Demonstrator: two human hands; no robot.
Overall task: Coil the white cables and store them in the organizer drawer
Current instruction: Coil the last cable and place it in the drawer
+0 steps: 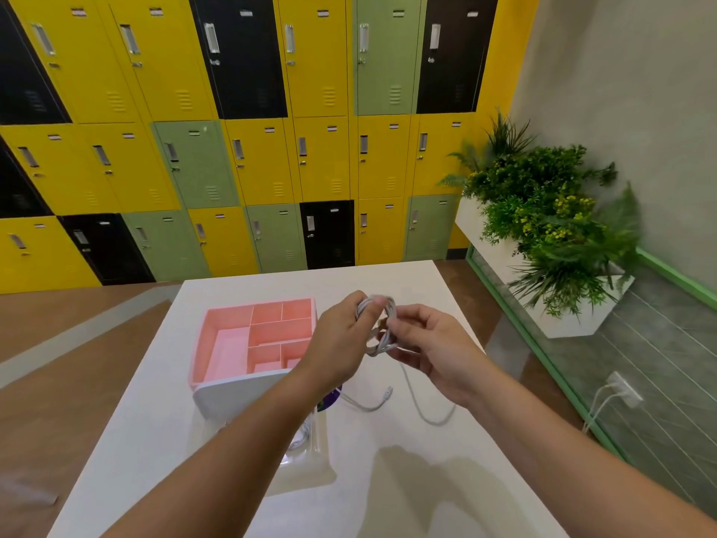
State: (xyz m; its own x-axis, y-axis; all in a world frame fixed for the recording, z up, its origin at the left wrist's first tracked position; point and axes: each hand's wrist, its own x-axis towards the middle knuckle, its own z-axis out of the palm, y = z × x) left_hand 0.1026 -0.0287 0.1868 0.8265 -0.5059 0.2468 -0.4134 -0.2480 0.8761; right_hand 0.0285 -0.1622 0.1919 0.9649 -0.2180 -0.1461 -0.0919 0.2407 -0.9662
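**Cable half-coiled in both hands beside the open pink drawer**

A wall of yellow, green and black lockers [248,149] stands well behind the organizer drawer [229,351]. The drawer sits on a white table [407,491], pulled open, and its pink inside is split into several compartments. Far to the right of the drawer, off the table, is a white planter [574,320] full of green foliage.

Both hands are raised just right of the drawer, above the table. The left hand [333,343] has its fingers curled round the top of a small coil of white cable [382,328]. The right hand [434,351] pinches the same coil from the other side with thumb and fingertips, its remaining fingers loosely bent.

A loose length of the cable drops from the coil and loops on the table to the right of the drawer. A white plug end [388,392] lies on the table near the drawer's front right corner. In front of the drawer, partly hidden under the left forearm, more white cable [302,436] lies on the table.
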